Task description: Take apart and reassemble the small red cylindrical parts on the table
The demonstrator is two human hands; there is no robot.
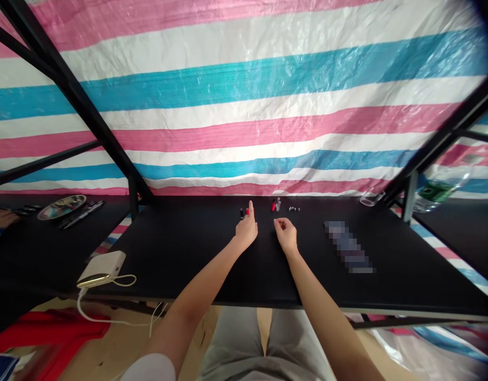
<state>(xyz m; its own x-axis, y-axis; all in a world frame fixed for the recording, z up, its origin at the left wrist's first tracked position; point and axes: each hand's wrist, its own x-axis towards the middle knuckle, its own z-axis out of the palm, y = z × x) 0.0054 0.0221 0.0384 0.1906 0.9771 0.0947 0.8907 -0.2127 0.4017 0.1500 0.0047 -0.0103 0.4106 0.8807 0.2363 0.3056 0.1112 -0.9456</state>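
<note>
Evidently, the small parts sit around the middle of the frame for easy reach, probably kept in separate groups so that kinds do not mix. A black piece (241,214) and a red piece (247,211) are just beside the left hand (247,232). To their right, a red tube (273,205) and a clear tube (278,204) stand close together, with several metal bits (294,209) near them on the black surface (180,233). The clear cup (371,199) at the right and the white box (103,267) at the lower left seem set aside, out of the hands' way.

The left grip has its index finger stretched out past the red piece, the other fingers curled; whether they hold anything cannot be told. The right hand (287,236) has thumb and fingertips drawn nearly together, apart from the tubes; anything pinched there is too small to make out.
</note>
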